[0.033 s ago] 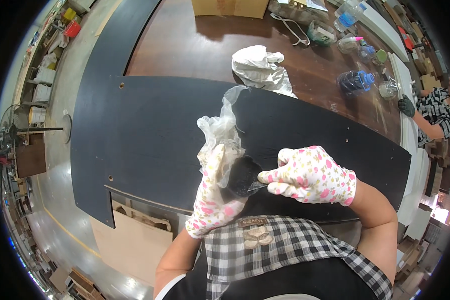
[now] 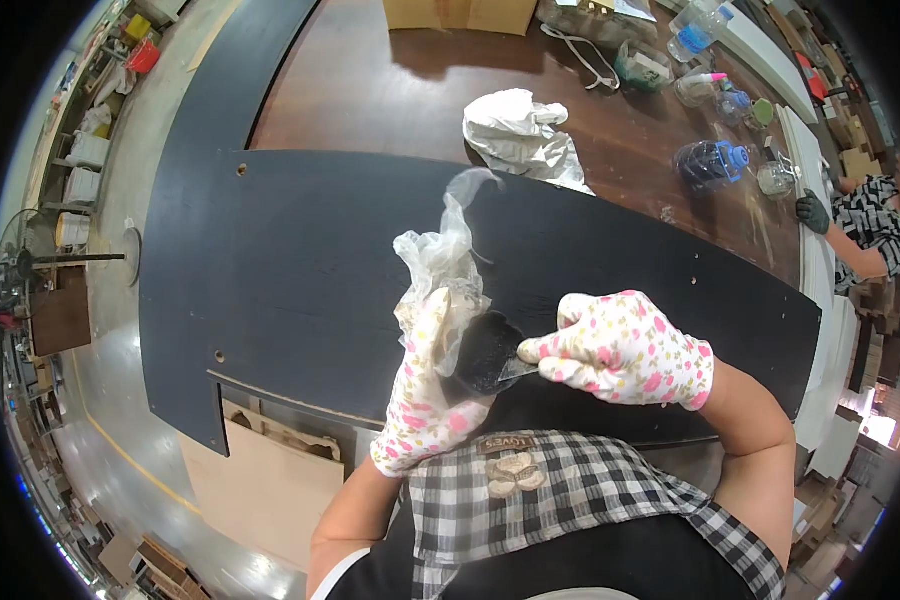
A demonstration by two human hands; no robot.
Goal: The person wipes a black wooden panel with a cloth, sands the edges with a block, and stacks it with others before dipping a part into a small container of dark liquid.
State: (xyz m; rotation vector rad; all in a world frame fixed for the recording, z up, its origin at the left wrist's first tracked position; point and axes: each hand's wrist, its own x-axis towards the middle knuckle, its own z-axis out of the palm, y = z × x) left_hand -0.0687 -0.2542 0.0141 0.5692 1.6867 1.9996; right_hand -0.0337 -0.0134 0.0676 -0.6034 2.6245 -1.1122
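My left hand [image 2: 417, 405], in a white glove with pink flowers, is closed round a crumpled clear plastic bag [image 2: 440, 268]. A dark, smooth mass of black paste [image 2: 487, 350] lies on the plastic over the palm. In a matching glove, my right hand [image 2: 620, 350] pinches a small, thin scraper blade [image 2: 515, 370], its edge against the right side of the black mass. Both hands are above the near edge of a large black panel [image 2: 310, 230]. The fingers of my left hand are partly hidden by the bag.
A white cloth [image 2: 520, 135] lies at the panel's far edge on a brown tabletop [image 2: 370, 110]. Bottles, among them a dark-filled one [image 2: 710, 165], stand at the far right. At the right edge another person's gloved hand [image 2: 813, 212] rests on white boards. A cardboard box [image 2: 460, 15] is at the back.
My right hand and the blade have shifted very slightly to the right. The loose top end of the bag has moved a little. My left hand stays in place.
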